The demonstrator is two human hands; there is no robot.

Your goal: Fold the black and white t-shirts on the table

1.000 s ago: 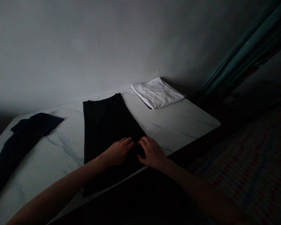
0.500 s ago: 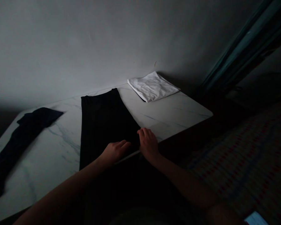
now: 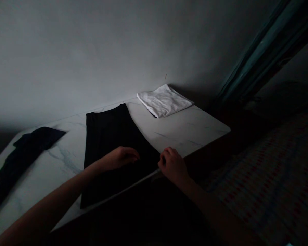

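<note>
Black cloth [image 3: 106, 136], soft and limp, probably best taken at its near edge; left hand [image 3: 122, 159] has fingers [image 3: 133, 154] lying open on it, right hand [image 3: 172, 166] at the edge, grip unclear.

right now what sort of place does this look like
Most likely a bedroom in a home: a flat black cloth garment and a folded white cloth garment on a white marble-look table, beside a red-patterned bedspread and a teal curtain.

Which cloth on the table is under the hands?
The long black garment on the table, left hand on it, right hand at its edge. The dark piece at left and folded white cloth by the wall are untouched.
</note>
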